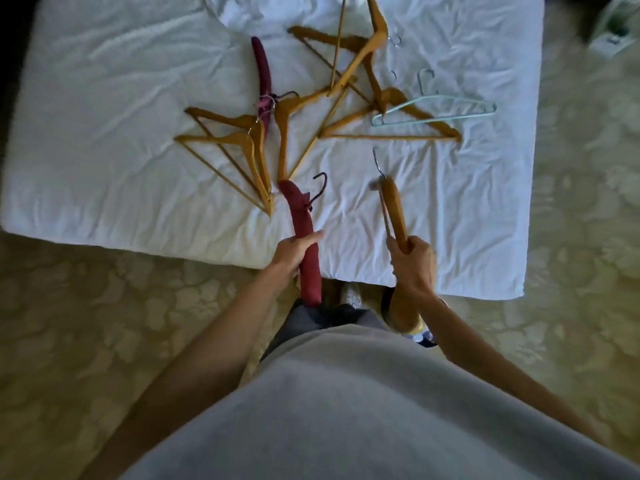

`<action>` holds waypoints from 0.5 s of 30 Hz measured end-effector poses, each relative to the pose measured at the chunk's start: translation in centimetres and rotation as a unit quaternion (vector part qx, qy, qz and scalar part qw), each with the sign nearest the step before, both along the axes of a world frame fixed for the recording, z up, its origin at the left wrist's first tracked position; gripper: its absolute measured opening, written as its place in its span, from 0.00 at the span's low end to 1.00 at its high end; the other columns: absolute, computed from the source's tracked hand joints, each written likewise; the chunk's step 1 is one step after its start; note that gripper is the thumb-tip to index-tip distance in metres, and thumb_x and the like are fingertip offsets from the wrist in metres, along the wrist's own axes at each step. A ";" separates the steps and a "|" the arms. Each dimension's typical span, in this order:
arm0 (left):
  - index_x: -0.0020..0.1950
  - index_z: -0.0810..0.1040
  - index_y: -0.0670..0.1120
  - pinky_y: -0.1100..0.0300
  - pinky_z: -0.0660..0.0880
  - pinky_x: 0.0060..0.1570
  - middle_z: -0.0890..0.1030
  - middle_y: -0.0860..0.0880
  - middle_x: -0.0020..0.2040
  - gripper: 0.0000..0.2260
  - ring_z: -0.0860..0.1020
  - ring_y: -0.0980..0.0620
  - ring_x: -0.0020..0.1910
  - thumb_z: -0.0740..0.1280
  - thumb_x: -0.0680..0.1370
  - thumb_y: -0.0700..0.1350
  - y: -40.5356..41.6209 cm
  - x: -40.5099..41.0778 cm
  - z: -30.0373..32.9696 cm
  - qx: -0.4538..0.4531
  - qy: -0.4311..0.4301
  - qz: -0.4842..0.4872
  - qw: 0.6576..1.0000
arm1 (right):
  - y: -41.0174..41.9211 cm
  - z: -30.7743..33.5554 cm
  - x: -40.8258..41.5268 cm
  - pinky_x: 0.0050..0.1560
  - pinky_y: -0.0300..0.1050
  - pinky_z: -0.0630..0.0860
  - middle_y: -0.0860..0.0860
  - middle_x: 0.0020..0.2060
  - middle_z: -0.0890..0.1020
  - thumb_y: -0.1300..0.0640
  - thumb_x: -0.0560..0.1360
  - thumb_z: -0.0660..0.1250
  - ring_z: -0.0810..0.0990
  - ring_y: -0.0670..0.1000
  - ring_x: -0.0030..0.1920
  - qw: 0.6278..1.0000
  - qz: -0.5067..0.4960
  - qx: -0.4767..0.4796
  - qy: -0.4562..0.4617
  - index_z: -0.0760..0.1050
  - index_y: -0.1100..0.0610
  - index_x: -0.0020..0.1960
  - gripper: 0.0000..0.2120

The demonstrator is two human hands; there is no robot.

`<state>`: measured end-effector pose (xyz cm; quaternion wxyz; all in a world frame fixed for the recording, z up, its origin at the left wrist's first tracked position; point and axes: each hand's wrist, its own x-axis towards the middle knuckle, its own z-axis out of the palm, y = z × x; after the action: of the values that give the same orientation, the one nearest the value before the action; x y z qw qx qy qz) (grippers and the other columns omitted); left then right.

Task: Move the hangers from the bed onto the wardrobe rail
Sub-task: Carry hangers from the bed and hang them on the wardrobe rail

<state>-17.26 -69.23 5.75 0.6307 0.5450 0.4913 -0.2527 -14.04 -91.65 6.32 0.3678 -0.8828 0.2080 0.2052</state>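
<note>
My left hand [294, 254] grips a red padded hanger [298, 216] near its lower half, its dark hook pointing up and right over the bed's near edge. My right hand [412, 261] grips a wooden hanger [394, 206] seen edge-on, with its metal hook toward the far side. Several wooden hangers [242, 147] lie spread on the white bed [104, 133], some overlapping. A second purple padded hanger [262, 67] lies further back. A pale green wire hanger [436, 110] lies at the right, across a wooden one. The wardrobe rail is out of view.
Patterned carpet [86, 323] surrounds the bed. I stand at the bed's near edge, my feet just under it. A pale box-like object [613, 26] sits on the floor at the far right.
</note>
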 end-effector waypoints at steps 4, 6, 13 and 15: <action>0.38 0.80 0.43 0.61 0.73 0.30 0.80 0.49 0.32 0.16 0.76 0.53 0.29 0.76 0.73 0.56 0.6 -1.2 3.8 0.020 -0.070 -0.024 0.997 | 2.5 4.6 0.1 0.26 0.40 0.67 0.47 0.22 0.72 0.49 0.75 0.70 0.69 0.43 0.21 0.996 0.080 0.037 -0.031 0.71 0.53 0.29 0.18; 0.38 0.81 0.44 0.60 0.73 0.32 0.80 0.49 0.32 0.16 0.76 0.53 0.29 0.76 0.73 0.57 1.3 -2.2 5.1 0.042 -0.093 -0.005 0.995 | 4.9 6.4 0.5 0.25 0.39 0.69 0.49 0.23 0.75 0.49 0.75 0.70 0.72 0.43 0.21 0.988 0.133 0.066 -0.038 0.74 0.55 0.30 0.17; 0.46 0.84 0.42 0.56 0.77 0.39 0.83 0.47 0.35 0.15 0.80 0.50 0.34 0.78 0.70 0.53 6.9 -8.8 7.5 0.085 -0.107 0.192 0.972 | 17.4 10.3 -0.1 0.30 0.40 0.76 0.54 0.32 0.84 0.50 0.75 0.71 0.82 0.51 0.30 0.936 0.321 0.133 -0.063 0.83 0.57 0.39 0.12; 0.46 0.83 0.44 0.58 0.79 0.36 0.83 0.48 0.35 0.12 0.81 0.51 0.33 0.77 0.73 0.52 9.1 -11.7 7.8 0.108 -0.104 0.243 0.958 | 21.6 10.6 -1.5 0.33 0.44 0.78 0.55 0.33 0.84 0.49 0.74 0.71 0.83 0.52 0.31 0.917 0.367 0.141 -0.068 0.82 0.59 0.39 0.14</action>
<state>-28.93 -60.09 13.59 0.6582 0.4975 0.5646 0.0210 -15.49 -70.03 16.88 0.4010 -0.8477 -0.1872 0.2925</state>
